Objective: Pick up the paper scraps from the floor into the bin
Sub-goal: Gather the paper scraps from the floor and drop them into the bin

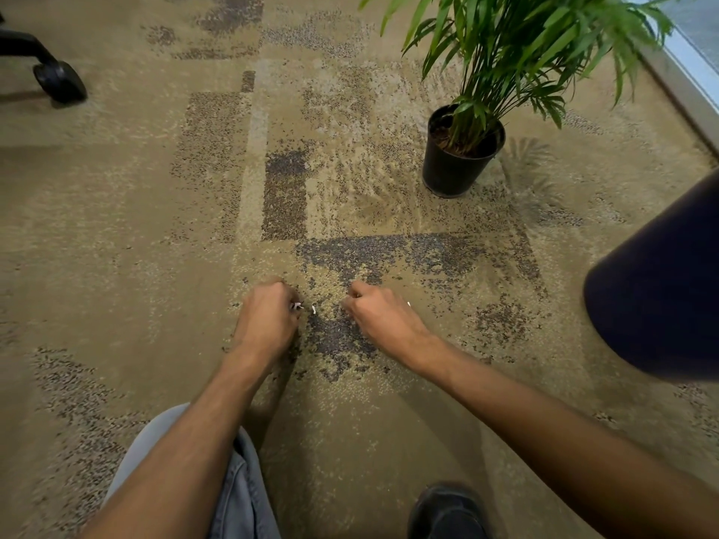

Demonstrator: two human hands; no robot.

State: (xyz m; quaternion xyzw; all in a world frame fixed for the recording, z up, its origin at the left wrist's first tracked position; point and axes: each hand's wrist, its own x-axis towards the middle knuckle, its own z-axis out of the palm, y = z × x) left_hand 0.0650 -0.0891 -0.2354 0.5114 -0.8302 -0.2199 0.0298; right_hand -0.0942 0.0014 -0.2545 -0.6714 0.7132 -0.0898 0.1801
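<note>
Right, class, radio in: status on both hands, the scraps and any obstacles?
Left hand grips scraps; right hand curled, contents unclear. One scrap on carpet between them. Nothing in the way.

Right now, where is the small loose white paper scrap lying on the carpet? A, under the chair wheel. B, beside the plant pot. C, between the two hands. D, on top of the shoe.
C: the loose white scrap lies on the carpet in the gap between the left hand and the right hand, far from the plant pot.
</note>
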